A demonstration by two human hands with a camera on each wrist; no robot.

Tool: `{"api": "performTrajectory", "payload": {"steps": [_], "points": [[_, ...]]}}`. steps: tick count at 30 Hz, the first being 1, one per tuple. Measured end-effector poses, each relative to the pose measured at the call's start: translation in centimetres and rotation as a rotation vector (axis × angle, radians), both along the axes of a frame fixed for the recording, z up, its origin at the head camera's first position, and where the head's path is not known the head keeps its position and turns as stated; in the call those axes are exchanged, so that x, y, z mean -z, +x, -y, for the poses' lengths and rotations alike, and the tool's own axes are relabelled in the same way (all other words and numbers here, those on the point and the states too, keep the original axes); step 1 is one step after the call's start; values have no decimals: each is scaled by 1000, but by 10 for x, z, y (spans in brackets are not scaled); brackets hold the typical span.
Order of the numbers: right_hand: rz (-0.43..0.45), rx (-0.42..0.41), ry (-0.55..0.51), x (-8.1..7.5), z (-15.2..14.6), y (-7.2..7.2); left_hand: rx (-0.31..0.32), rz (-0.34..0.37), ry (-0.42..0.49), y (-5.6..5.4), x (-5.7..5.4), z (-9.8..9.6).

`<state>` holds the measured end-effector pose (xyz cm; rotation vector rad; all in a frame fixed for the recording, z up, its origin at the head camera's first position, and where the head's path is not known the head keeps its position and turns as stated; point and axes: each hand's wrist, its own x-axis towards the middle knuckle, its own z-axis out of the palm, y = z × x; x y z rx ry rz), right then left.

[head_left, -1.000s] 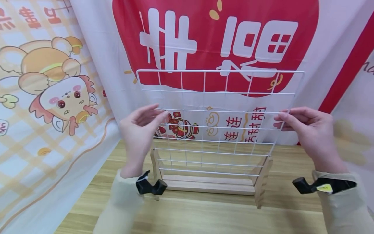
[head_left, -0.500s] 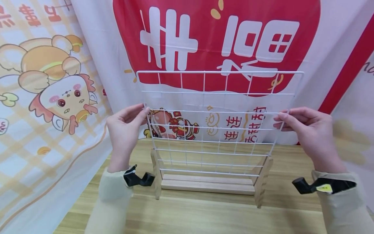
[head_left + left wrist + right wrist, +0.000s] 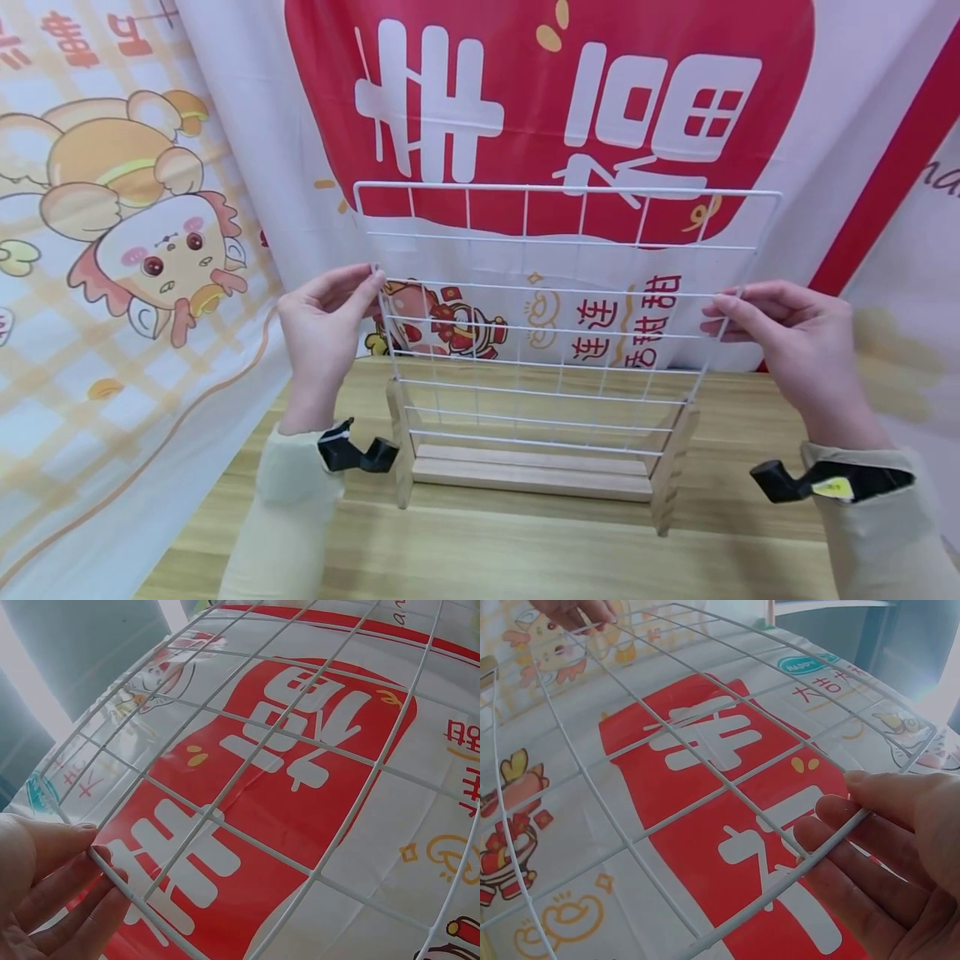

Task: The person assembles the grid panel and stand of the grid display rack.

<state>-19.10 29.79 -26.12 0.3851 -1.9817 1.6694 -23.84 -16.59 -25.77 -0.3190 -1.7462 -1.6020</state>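
Observation:
A white wire grid panel stands upright, its lower end between the two side pieces of a wooden stand. My left hand pinches the panel's left edge wire between thumb and fingers. On the opposite edge, my right hand pinches the wire at about the same height. In the left wrist view, the left thumb and fingertips meet around the edge wire. The right wrist view has the right fingers curled under the frame wire with the thumb above.
The stand rests on a wood-grain table. Behind it hangs a white cloth with a large red printed patch. A checked cloth with a cartoon animal hangs at the left. Each wrist wears a black camera mount.
My left hand has moved left, from in front of the grid to its left edge wire, and now pinches it. The right hand keeps its hold; the panel has barely moved.

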Motion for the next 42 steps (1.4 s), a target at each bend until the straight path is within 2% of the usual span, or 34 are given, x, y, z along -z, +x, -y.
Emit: {"api": "performTrajectory", "payload": {"steps": [9,18,24,28,34,42], "points": [[48,21,33,3,-2,1,5,3,-18,3,4,2],[41,8,39,13,-1,1,8,20,-28,0,13,4],[81,102,129,18,-1,3,14,18,-34,0,18,3],[102,162,197,22,0,4,10,47,-42,2,23,4],[101,200,220,28,0,4,6,71,-43,2,30,6],[107,209,210,31,0,4,23,70,-18,1,34,6]]}}
